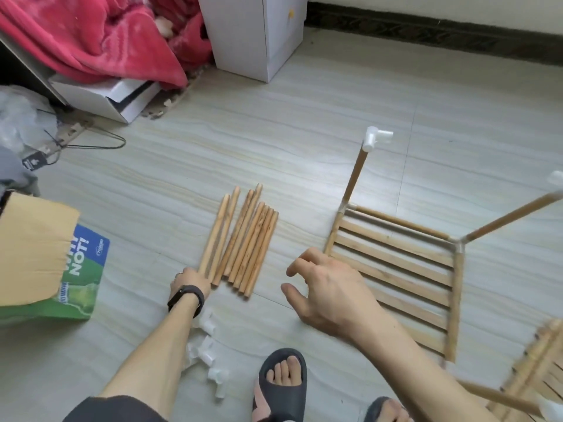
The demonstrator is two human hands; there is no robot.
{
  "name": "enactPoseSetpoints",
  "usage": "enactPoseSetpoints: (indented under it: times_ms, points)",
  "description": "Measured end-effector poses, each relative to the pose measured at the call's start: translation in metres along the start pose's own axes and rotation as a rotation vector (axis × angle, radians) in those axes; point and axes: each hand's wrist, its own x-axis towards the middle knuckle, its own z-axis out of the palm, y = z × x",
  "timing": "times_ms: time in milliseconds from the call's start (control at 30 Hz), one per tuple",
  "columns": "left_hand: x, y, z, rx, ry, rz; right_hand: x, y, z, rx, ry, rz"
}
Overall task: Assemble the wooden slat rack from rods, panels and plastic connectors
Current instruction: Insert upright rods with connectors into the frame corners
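Judging from the head view, assembly is partway: one slat panel [393,278] lies framed on the floor [335,95], two rods standing from its far corners, the left one capped by a white elbow connector [376,138]. Second panel [539,370] at the right edge, blurred. Left: loose rods [240,242] in a row and spare connectors [207,345] by the forearm. Left hand [189,283] closed on a rod end; right hand [329,287] hovers, fingers spread, holding nothing. Pale tiled floor, white cabinet [253,35], red blanket [91,38] (clutter left), cardboard box [33,251].
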Motion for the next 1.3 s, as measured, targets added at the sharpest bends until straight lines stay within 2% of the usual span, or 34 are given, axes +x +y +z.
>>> enactPoseSetpoints:
  times_ms: [133, 233, 300, 367, 433, 533, 600, 667, 733, 800, 933, 1033, 1067, 1300]
  points:
    - [-0.027, 0.018, -0.045, -0.299, -0.066, 0.141, -0.003, -0.003, 0.0, 0.042, 0.058, 0.006]
    - [-0.07, 0.045, -0.085, -0.247, -0.004, 0.418, -0.012, -0.004, -0.009, 0.21, 0.114, 0.02]
    - [-0.108, 0.067, -0.108, -0.222, 0.05, 0.632, -0.025, -0.002, -0.02, 0.309, 0.223, 0.071]
    - [-0.15, 0.089, -0.126, -0.18, 0.112, 0.849, -0.042, 0.002, -0.036, 0.585, 0.349, 0.192]
    - [-0.19, 0.109, -0.136, -0.112, 0.153, 1.057, -0.064, 0.008, -0.056, 0.994, 0.43, 0.297]
    - [-0.241, 0.132, -0.131, 0.012, 0.174, 1.292, -0.095, 0.025, -0.079, 1.545, 0.511, 0.321]
    - [-0.265, 0.142, -0.12, 0.063, 0.173, 1.383, -0.119, 0.038, -0.086, 1.76, 0.602, 0.374]
    - [-0.281, 0.148, -0.106, 0.049, 0.128, 1.429, -0.143, 0.048, -0.084, 1.802, 0.656, 0.451]
    - [-0.288, 0.148, -0.09, -0.047, 0.034, 1.43, -0.163, 0.054, -0.075, 1.82, 0.656, 0.507]
    - [-0.286, 0.144, -0.071, -0.19, -0.061, 1.347, -0.178, 0.059, -0.063, 1.851, 0.663, 0.551]
    - [-0.26, 0.128, -0.041, -0.397, -0.17, 0.92, -0.194, 0.063, -0.033, 1.886, 0.737, 0.629]
    - [-0.244, 0.121, -0.026, -0.398, -0.364, 0.736, -0.196, 0.064, -0.009, 1.925, 0.715, 0.663]
    - [-0.243, 0.12, -0.023, -0.382, -0.405, 0.717, -0.196, 0.064, -0.003, 1.939, 0.707, 0.666]
    - [-0.247, 0.115, -0.012, -0.378, -0.394, 0.714, -0.184, 0.063, 0.013, 2.023, 0.675, 0.639]
